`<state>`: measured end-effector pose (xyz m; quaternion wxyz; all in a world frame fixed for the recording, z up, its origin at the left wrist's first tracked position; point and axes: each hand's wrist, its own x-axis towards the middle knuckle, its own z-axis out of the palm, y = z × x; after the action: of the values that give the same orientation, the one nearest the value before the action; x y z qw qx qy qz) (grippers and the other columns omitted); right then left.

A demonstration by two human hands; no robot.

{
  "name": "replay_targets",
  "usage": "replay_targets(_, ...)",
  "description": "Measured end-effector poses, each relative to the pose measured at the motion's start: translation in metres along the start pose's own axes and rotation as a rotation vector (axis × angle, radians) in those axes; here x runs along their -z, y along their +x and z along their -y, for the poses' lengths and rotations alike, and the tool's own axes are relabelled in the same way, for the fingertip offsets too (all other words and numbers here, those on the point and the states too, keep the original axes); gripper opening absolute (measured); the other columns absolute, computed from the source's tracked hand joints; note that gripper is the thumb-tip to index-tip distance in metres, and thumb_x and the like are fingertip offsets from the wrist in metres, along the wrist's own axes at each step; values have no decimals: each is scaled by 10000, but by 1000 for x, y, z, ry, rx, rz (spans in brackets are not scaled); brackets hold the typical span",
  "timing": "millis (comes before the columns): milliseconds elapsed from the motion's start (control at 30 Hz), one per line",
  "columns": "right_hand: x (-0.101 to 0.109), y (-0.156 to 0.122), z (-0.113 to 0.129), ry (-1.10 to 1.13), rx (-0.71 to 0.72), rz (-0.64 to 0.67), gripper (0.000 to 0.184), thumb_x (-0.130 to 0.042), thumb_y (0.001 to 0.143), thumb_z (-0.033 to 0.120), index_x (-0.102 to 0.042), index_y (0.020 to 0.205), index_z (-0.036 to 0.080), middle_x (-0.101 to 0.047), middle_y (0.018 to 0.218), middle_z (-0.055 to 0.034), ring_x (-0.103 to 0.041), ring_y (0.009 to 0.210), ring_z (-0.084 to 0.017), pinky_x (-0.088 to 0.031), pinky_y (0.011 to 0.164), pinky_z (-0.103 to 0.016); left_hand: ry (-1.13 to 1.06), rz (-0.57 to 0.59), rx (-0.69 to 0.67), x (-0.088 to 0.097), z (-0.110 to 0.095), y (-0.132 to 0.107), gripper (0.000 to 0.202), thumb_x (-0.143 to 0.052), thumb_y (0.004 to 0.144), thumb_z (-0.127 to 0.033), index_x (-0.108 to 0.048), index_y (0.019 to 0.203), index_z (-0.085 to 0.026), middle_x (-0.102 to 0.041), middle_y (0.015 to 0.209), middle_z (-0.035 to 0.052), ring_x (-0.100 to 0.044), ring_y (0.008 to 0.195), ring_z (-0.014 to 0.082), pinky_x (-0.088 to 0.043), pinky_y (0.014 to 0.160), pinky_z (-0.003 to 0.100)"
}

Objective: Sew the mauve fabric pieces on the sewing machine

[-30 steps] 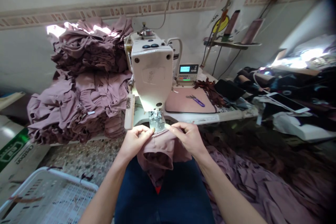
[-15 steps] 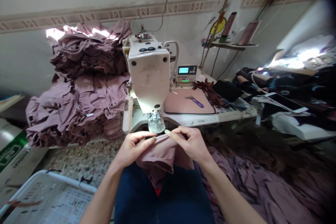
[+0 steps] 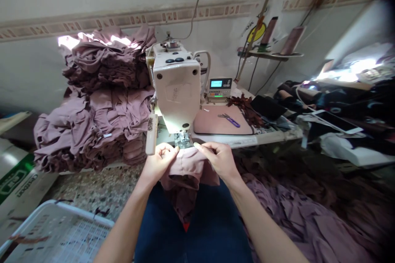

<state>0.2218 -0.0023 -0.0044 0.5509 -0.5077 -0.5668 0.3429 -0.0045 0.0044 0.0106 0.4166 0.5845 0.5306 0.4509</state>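
Observation:
A mauve piece of fabric (image 3: 187, 164) hangs between my two hands, its upper edge at the needle area of the white sewing machine (image 3: 175, 90). My left hand (image 3: 159, 162) pinches that edge on the left, thumb on top. On the right, my right hand (image 3: 217, 158) pinches the same edge between thumb and fingers. The cloth droops in folds over my dark blue lap, with a small red tip (image 3: 186, 227) at its lowest point. The presser foot (image 3: 184, 137) is lit by the machine's lamp; whether it touches the cloth I cannot tell.
Stacks of mauve garments (image 3: 92, 123) stand left of the machine. Purple-handled thread snips (image 3: 230, 120) lie on a pink mat (image 3: 210, 125), near a control panel (image 3: 220, 86). More mauve cloth (image 3: 293, 213) is heaped at lower right; a white plastic basket (image 3: 61, 205) sits at lower left.
Both hands have moved forward, bringing the fabric's top edge up to the presser foot area. The fabric now lies more squarely between the hands.

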Motion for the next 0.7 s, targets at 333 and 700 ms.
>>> replay_targets(333,-1,18,-6,10,10,-63,347,-777,891,474,-837,742,165,-767,716,-45,-635,694,-216,-473,665,-311,-207,-18,-60,-14,7,23,441,-843,868,-524,-546,881,-198,-340,622,-106,-284,545,85,-213,533,195)
replay_targets(700,11,-2,-34,99,-85,-116,369,-870,812,517,-814,698,170,-705,666,-15,-589,654,-184,-462,654,-296,-273,-39,-42,-13,15,14,459,-841,881,-555,-560,883,-191,-478,646,-74,-417,564,83,-319,547,178)
